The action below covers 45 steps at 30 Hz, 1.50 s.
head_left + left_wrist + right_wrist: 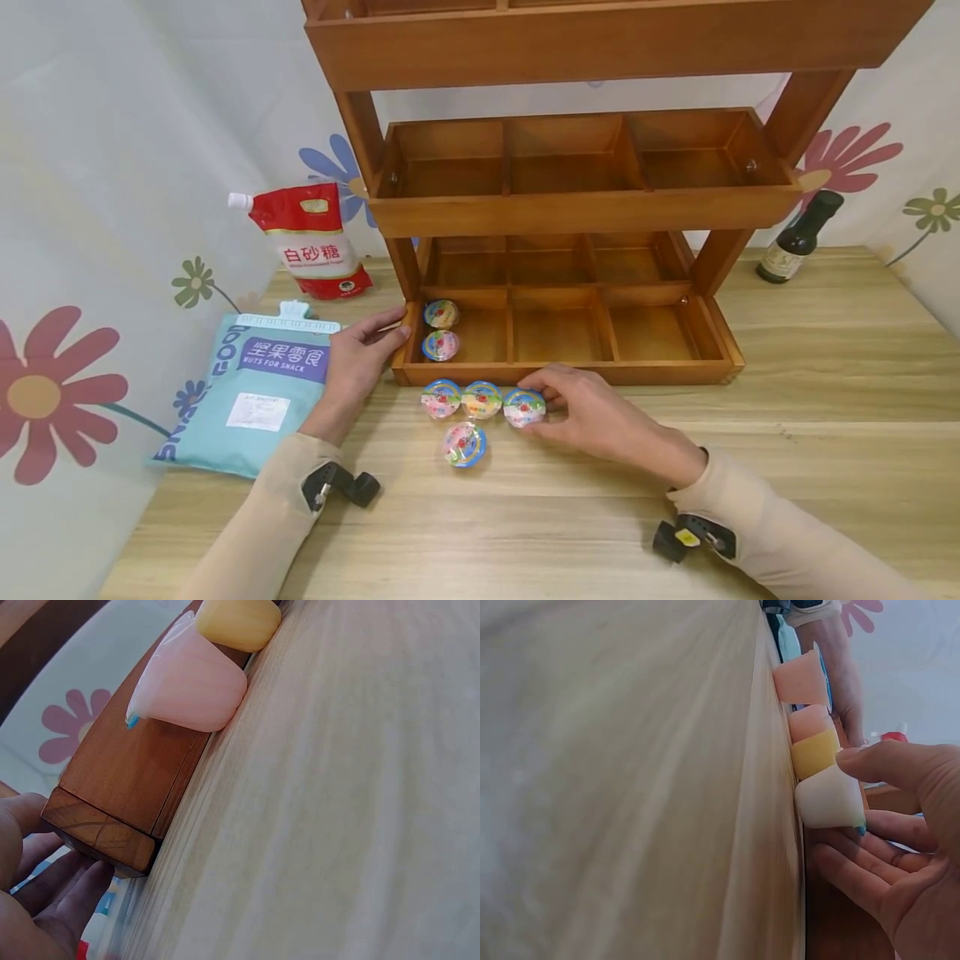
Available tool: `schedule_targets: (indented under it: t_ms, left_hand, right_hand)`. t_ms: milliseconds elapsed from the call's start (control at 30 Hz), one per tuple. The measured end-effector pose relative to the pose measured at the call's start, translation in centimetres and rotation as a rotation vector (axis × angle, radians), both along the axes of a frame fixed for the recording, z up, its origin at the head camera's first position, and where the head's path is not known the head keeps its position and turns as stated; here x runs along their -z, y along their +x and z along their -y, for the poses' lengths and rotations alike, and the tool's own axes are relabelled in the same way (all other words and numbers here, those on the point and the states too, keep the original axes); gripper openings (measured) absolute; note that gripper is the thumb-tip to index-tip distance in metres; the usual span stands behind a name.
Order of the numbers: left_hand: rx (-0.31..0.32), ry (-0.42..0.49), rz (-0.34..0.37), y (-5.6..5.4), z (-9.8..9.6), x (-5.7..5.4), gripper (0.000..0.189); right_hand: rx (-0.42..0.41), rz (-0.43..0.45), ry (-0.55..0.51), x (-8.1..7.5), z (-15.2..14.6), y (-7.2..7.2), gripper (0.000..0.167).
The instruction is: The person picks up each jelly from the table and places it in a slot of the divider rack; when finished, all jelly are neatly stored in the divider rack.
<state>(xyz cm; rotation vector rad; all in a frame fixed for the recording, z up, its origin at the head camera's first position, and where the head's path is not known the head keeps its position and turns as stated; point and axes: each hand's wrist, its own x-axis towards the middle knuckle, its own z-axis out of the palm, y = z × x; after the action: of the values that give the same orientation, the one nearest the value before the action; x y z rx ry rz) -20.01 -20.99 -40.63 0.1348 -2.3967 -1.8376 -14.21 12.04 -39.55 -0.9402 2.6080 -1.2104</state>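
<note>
- We have the small white-bodied plastic cup with a printed film lid (524, 407) at the front of the brown wooden tiered rack (566, 377), outside its lowest tray; we cannot tell whether its base is quite on the pale wood-grain table (570, 533).
- Our right hand (592, 410) pinches that cup, thumb on the side away from the rack, fingers on the side towards it.
- We judge it light and fairly stiff, though its thin wall may give under a hard squeeze; the film lid looks the fragile part.
- The smooth wall narrows towards the base and could slip, so we would hold opposite sides just under the projecting rim, thumb clear of the lid.
- Just beside it, along the rack's front, stand the small yellow-bodied plastic cup (481, 400) and the small pink-bodied plastic cup (441, 399); another peach-pink plastic cup (465, 444) stands farther out from the rack.
- Two round film-lidded cups (440, 345) sit in the rack's lowest tray, in the front left compartment.
- Our left hand (362, 358) rests against the rack's left end, fingers extended and slightly parted.
- Left of the rack lies the teal snack bag (258, 400).
</note>
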Motion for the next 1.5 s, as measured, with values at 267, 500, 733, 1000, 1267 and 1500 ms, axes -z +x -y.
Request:
schedule_targets:
  t_ms: [267, 500, 733, 1000, 1267, 1500]
  left_hand:
    - [0.007, -0.028, 0.008, 0.0, 0.1, 0.0, 0.040]
    - [0.009, -0.033, -0.004, 0.0, 0.2, 0.2, 0.039]
    - [0.014, -0.035, -0.018, -0.1, 0.2, 0.4, 0.038]
    - [0.015, -0.040, -0.020, 0.0, 0.2, 0.3, 0.040]
    - [0.007, -0.034, -0.016, -0.1, 0.3, 0.4, 0.039]
    - [0.005, -0.051, -0.018, -0.2, 0.3, 0.5, 0.039]
  right_hand:
    - [-0.004, -0.042, -0.036, -0.9, -0.3, 0.1, 0.041]
    - [0.025, -0.026, -0.117, -2.7, -0.4, -0.3, 0.044]
    - [0.071, -0.054, -0.143, -4.1, -0.8, -1.7, 0.046]
    - [0.149, -0.016, -0.153, -5.3, -0.7, -3.9, 0.048]
    - [0.207, 0.011, -0.140, -5.2, -0.2, -5.6, 0.048]
    - [0.255, 0.051, -0.137, -4.9, 0.1, -7.0, 0.049]
